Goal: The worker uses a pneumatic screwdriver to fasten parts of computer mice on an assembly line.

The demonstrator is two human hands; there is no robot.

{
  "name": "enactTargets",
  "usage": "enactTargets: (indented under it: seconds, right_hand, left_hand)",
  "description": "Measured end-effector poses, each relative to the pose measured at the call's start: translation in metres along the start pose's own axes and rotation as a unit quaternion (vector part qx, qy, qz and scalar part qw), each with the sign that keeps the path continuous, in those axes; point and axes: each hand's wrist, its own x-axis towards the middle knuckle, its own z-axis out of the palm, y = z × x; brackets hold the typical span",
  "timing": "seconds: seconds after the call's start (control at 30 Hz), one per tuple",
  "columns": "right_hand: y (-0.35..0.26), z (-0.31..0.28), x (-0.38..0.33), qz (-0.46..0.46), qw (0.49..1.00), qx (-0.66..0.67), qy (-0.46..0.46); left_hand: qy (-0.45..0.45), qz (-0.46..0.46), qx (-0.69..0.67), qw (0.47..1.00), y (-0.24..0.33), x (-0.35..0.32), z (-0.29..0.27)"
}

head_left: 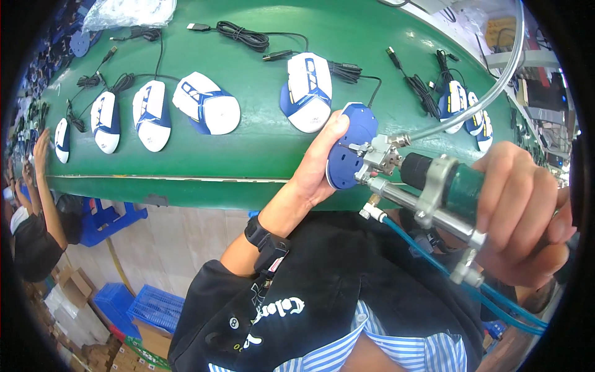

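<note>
My left hand (317,160) is closed around a computer mouse (362,124), its blue underside turned up and toward the tool. My right hand (520,208) grips the green body of a powered screwdriver (462,191). The metal head (379,154) of that tool meets the blue underside; whether its tip touches a screw is too small to tell. A clear hose (462,115) and a blue air tube (421,249) run from the tool. Just left of my left hand, a white and blue mouse (308,93) lies top side up on the green bench.
More mice (206,103) with coiled black cables (243,35) lie along the green bench (260,149), with another group (453,102) at the right. A plastic bag (127,13) sits far left. Another person's arm (44,186) reaches in at the left. Blue crates (155,310) stand below.
</note>
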Motion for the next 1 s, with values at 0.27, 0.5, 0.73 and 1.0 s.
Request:
enactTargets:
  seconds: [0.27,0.5,0.73,1.0]
  right_hand:
    - [-0.029,-0.057,-0.003,-0.119,0.951,0.224,-0.175]
    - [-0.041,-0.03,-0.022,0.042,0.999,-0.012,-0.017]
    - [-0.018,-0.013,-0.022,0.0,0.999,-0.021,0.032]
    - [-0.005,0.0,-0.034,-0.02,0.998,-0.042,0.031]
  left_hand:
    - [-0.046,0.008,-0.041,0.998,0.008,-0.006,-0.016]
    - [-0.05,-0.016,-0.009,0.999,0.008,-0.006,-0.01]
    - [-0.04,-0.026,-0.019,0.999,0.012,-0.009,-0.006]
    - [-0.047,-0.021,0.012,0.999,0.015,-0.01,-0.014]
